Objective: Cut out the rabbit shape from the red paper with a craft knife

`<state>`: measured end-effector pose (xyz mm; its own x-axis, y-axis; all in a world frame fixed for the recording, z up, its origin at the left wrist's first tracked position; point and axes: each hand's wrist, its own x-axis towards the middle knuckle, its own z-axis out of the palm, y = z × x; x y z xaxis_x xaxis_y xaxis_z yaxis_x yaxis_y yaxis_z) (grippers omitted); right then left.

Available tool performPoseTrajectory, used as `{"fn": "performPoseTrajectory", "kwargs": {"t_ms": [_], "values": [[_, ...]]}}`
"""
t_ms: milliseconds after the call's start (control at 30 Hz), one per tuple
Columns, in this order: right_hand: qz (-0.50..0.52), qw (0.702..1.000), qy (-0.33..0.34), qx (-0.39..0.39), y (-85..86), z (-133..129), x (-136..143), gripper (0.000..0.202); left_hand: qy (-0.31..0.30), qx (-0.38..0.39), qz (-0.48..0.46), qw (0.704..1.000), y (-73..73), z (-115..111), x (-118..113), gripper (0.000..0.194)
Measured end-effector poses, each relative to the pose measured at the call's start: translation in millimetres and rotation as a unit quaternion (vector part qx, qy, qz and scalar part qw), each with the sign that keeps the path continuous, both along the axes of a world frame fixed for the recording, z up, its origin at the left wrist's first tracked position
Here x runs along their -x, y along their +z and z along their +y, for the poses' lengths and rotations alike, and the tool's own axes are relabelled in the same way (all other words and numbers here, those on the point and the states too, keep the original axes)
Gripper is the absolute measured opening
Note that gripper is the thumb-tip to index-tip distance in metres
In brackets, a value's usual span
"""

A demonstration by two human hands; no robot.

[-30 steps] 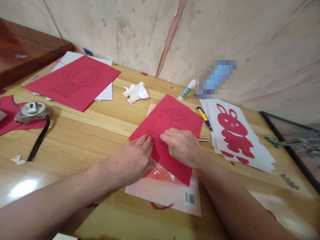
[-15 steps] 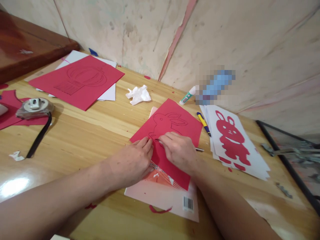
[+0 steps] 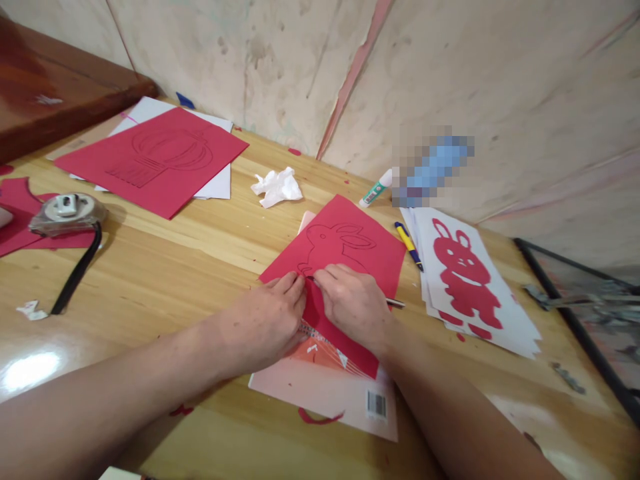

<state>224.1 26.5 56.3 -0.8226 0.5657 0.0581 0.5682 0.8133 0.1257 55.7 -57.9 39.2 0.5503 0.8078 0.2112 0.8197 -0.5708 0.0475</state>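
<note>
Red paper (image 3: pixel 345 227) with a rabbit outline drawn on it lies over a pink and orange booklet (image 3: pixel 325 393). My left hand (image 3: pixel 273 317) presses its closed fingertips on the paper's left part, below the rabbit's front. Close beside it on the right, my right hand (image 3: pixel 353 300) is curled over the paper, its fingertips at the drawn line. A thin dark and white stick end shows to the right of that hand; whether the fingers hold it is hidden. The lower part of the paper hangs down over the booklet between my hands.
Red paper with a lantern drawing (image 3: pixel 160 163) is at back left, near a tape measure (image 3: pixel 69 215). Crumpled tissue (image 3: pixel 277 187), a glue stick (image 3: pixel 376 189) and a yellow pen (image 3: pixel 409 246) are beyond my hands. White sheets with a red rabbit cutout (image 3: pixel 463 267) lie right.
My right hand's fingertips have shifted slightly to the left, toward my left hand. My left hand stays in place on the red paper.
</note>
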Motion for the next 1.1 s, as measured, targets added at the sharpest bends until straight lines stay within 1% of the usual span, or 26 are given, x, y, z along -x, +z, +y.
{"fn": "performPoseTrajectory", "kwargs": {"t_ms": [233,467,533,600,733,800,867,933,1000,1033,1100], "values": [[-0.015,1.0,-0.017,0.012,3.2,0,-1,0.024,0.002,0.001,0.007,1.0,-1.7,0,0,0.037],[-0.007,0.999,-0.021,0.035,3.9,4,-7,0.022,-0.006,-0.006,0.017,1.0,0.6,0,1,0.038],[0.005,0.999,-0.022,0.048,6.4,8,-10,0.021,-0.006,-0.008,0.016,1.0,-1.7,0,1,0.037],[0.04,0.997,-0.035,0.054,9.3,13,-15,0.022,-0.003,-0.015,0.009,1.0,-5.9,1,1,0.037],[0.121,0.988,-0.089,0.032,13.0,30,-27,0.024,-0.009,-0.021,-0.002,1.0,-12.8,4,3,0.033],[0.121,0.982,-0.139,0.027,13.7,40,-33,0.022,-0.019,-0.018,0.009,1.0,-12.5,7,5,0.029],[0.103,0.976,-0.187,0.039,14.0,51,-38,0.021,-0.036,-0.015,0.032,0.999,-10.1,9,6,0.025],[0.105,0.968,-0.226,0.028,13.7,62,-45,0.022,-0.045,-0.016,0.055,0.997,-7.3,10,6,0.023],[0.116,0.958,-0.26,0.001,12.2,73,-54,0.026,-0.04,-0.018,0.062,0.997,-5.3,11,6,0.023],[0.122,0.95,-0.287,-0.011,10.7,79,-59,0.029,-0.036,-0.019,0.058,0.997,-4.5,12,7,0.024],[0.132,0.939,-0.317,-0.02,6.4,91,-69,0.034,-0.024,-0.014,0.04,0.999,-3.3,12,7,0.024]]}}
